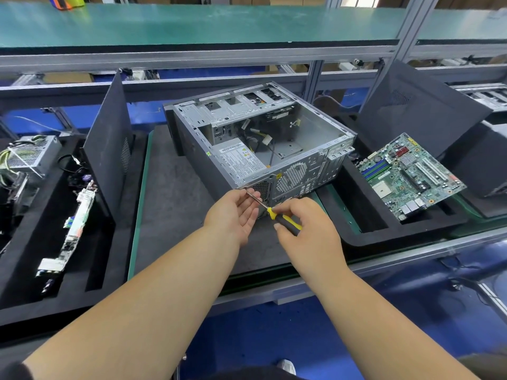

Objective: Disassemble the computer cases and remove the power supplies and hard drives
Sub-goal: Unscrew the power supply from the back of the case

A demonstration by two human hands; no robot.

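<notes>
Screwdriver (277,213), rubbery yellow-black, in right hand (307,226) against perforated steel case (290,176).

Open-topped computer case (274,149) gives access from above; upright panels (109,138) flank it.
</notes>
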